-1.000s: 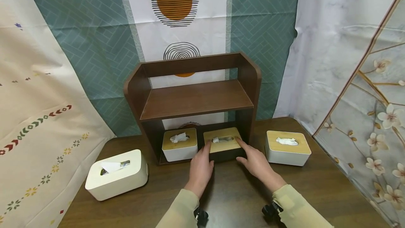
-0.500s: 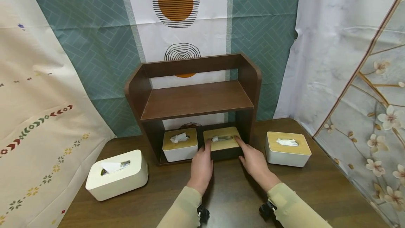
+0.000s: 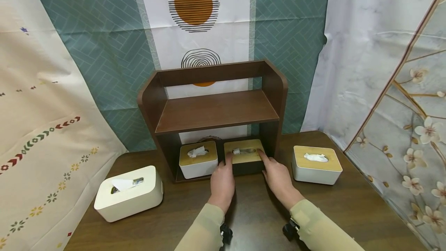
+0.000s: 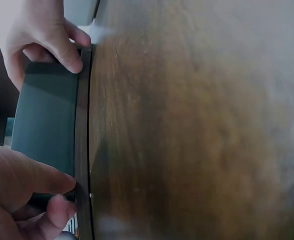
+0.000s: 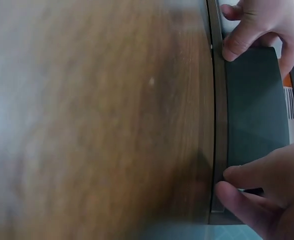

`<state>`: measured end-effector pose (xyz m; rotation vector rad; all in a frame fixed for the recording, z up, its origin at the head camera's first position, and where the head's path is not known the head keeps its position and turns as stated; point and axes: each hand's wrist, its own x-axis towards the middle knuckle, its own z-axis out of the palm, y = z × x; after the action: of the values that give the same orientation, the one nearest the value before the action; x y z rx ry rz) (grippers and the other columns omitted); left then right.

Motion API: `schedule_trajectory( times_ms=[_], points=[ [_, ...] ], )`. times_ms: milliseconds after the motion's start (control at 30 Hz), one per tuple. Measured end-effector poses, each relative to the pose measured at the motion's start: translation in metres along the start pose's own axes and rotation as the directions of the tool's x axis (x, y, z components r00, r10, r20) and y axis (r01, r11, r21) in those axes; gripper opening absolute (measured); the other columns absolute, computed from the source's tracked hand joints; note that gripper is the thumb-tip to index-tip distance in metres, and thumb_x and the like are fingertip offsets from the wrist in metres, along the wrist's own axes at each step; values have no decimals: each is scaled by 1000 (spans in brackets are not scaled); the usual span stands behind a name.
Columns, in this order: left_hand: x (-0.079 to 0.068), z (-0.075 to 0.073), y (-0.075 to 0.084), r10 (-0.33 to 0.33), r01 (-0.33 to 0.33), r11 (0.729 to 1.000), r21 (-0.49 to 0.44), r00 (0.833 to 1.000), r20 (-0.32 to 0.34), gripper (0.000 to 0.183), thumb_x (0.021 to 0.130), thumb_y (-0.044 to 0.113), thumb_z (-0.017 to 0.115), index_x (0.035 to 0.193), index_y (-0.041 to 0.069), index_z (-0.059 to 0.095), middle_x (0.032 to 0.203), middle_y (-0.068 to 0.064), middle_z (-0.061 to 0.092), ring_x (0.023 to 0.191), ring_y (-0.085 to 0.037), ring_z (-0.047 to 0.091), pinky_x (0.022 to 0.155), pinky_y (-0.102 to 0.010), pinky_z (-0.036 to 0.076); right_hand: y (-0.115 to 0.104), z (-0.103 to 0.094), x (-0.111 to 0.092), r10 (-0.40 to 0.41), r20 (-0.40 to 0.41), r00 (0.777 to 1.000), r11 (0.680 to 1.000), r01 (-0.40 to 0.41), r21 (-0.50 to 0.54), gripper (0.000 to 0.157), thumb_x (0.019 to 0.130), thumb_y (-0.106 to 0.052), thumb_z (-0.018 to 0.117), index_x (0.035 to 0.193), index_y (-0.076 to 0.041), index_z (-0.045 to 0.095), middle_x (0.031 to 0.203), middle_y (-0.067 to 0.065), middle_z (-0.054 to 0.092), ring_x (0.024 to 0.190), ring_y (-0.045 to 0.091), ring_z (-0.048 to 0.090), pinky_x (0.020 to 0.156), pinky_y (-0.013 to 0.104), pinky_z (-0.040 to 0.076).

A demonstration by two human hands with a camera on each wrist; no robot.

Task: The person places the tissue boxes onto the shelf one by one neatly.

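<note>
A dark tissue box (image 3: 247, 169) with a wooden lid sits on the right of the shelf's lower level. My left hand (image 3: 222, 185) grips its left end, with the index finger at the lid's edge. At the opposite end my right hand (image 3: 277, 177) holds the box the same way. The left wrist view shows the left thumb by the lower front corner of the dark front wall (image 4: 47, 112). From the right wrist, the right thumb and finger meet at the other corner. A white tissue box (image 3: 198, 169) with a wooden lid stands just left of my left hand.
The brown two-level shelf (image 3: 217, 107) stands at the back of the wooden table (image 3: 258, 220). A cream tissue box (image 3: 129, 195) lies at the left on the table. Another white tissue box (image 3: 315, 171) with a wooden lid is right of the shelf.
The dark tissue box has shifted very slightly back on the lower level. My right hand has drawn in closer to its side, and the forearms stand a little nearer each other.
</note>
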<state>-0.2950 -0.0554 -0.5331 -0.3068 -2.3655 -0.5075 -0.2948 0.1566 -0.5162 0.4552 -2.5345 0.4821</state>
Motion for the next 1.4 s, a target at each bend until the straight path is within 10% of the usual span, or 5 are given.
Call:
schedule_trajectory(
  times_ms=[333,733,933,1400],
  points=[
    [3,-10,5,-84,77,996,53,987,135,66,94,-2,81,153,13,57,53,-2,49,40,-18,45,40,-41,41,-1,3,2,-4,-35,999,1000,4,-7,84,80,9,94,155,-8,59,113,24,71,61,37,66,57,54,57],
    [-6,16,-15,-26,24,999,39,999,48,81,85,0,84,156,17,49,53,1,46,38,-15,39,37,-46,36,-3,2,1,-6,-43,999,1000,5,-4,81,82,9,92,155,-7,60,123,26,67,59,36,64,56,55,56],
    [-5,-7,-1,-27,26,999,20,998,58,82,82,0,88,154,11,51,56,-2,50,40,-18,44,38,-44,40,-6,-1,-2,8,-41,999,1000,-7,29,86,81,7,94,157,-7,57,123,27,69,64,38,68,59,55,58],
    [0,-47,20,-69,61,997,50,982,174,80,92,14,93,161,8,51,128,-19,75,54,-25,65,50,-42,55,-22,-24,-14,24,-49,998,998,-21,60,83,87,-2,94,159,0,54,145,34,62,99,48,76,73,58,63]
  ],
)
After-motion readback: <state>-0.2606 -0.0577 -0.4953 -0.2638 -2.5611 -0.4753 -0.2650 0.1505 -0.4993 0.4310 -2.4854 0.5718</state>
